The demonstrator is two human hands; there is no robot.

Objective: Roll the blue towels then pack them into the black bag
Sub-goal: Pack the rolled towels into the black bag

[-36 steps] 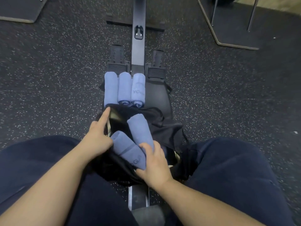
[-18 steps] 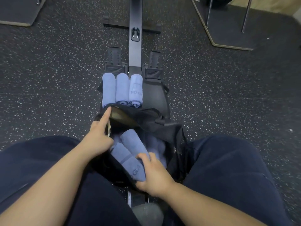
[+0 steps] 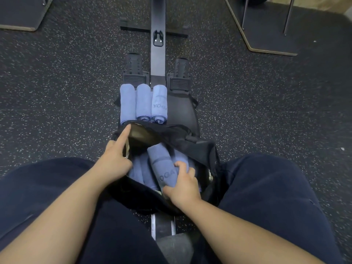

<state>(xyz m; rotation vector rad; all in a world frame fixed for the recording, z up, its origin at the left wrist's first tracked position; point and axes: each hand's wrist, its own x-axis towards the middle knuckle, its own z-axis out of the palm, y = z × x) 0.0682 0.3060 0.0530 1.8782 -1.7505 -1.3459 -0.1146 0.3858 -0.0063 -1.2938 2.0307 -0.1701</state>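
Your left hand (image 3: pixel 114 161) grips the near-left edge of the black bag (image 3: pixel 202 149), its index finger stretched straight along the rim to keep the mouth spread. Just right of it, inside the opening, lie rolled blue towels; the top roll (image 3: pixel 162 166), printed YOGA, is clasped at its near end by your right hand (image 3: pixel 182 185), fingers curled over it and thumb beneath. The two hands are apart, one on either side of the opening. Beyond the bag, three rolled towels (image 3: pixel 143 103) wait side by side, touching, on the black seat (image 3: pixel 181 113) of the rowing machine. By my reading the rolling looks done, as every towel in sight is a roll, and packing is partway, with those three left to go in. How many rolls already sit in the bag you cannot count: they overlap in shadow, your right hand covers some, and the bag's far-right interior is dark
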